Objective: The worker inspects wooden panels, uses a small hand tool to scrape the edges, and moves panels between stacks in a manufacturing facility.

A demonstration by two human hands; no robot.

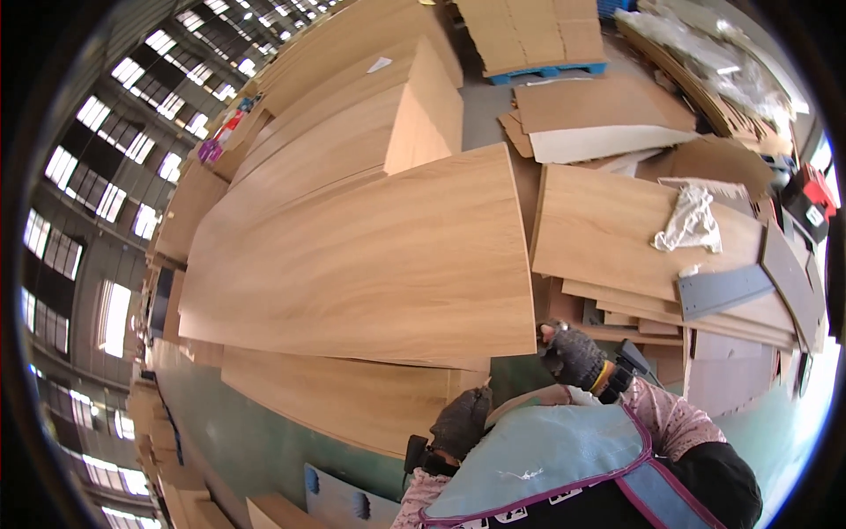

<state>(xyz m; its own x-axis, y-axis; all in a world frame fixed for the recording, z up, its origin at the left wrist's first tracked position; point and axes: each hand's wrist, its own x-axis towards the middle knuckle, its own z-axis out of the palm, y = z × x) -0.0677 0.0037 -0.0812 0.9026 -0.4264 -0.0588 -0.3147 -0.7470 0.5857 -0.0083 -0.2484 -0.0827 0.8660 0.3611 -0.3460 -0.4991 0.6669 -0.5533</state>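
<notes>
Panels of light wood-grain laminate fill the view; the largest, a long board (pixel 370 264), lies flat on top of a stack, and both gloved hands sit at its near edge; the right hand (pixel 573 353), in a dark knit glove, is at the board's near right corner, its grip curled against the edge, though whether it actually pinches the board or only rests there I cannot tell; the left hand (pixel 463 421), also gloved, is lower, beside the edge of the lower panel (pixel 352 401) that juts out beneath the long board, and its grip is turned away from the camera, so its state cannot be told either; judging from how things lie, the long board is seated on the stack but not squared to the panels below, which stick out past its near edge, so the handling of it looks mid-way rather than finished; further panels (pixel 352 115) are piled toward the far edge of the stack, one standing tilted; to the right, a second stack (pixel 617 229) carries a crumpled white rag (pixel 689 220) and a grey strip (pixel 723 291); cardboard sheets (pixel 599 101) lie on the floor beyond.
</notes>
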